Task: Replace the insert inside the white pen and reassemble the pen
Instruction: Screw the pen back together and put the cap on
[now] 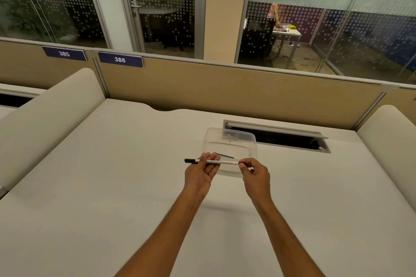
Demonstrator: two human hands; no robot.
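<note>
A white pen [227, 161] with a black cap on its left end lies level in the air, held between both hands above the desk. My left hand [199, 174] pinches the barrel near the capped end. My right hand [254, 175] grips the barrel's right end with thumb and fingertips. Just behind the pen stands a clear plastic container [252, 148], and a thin blue insert [225, 155] lies inside it.
The white desk [112, 175] spreads around the hands. An open cable slot [281, 138] sits at the back right, just behind the container. Beige partitions with labels 385 and 386 close the far side, and padded dividers flank left and right.
</note>
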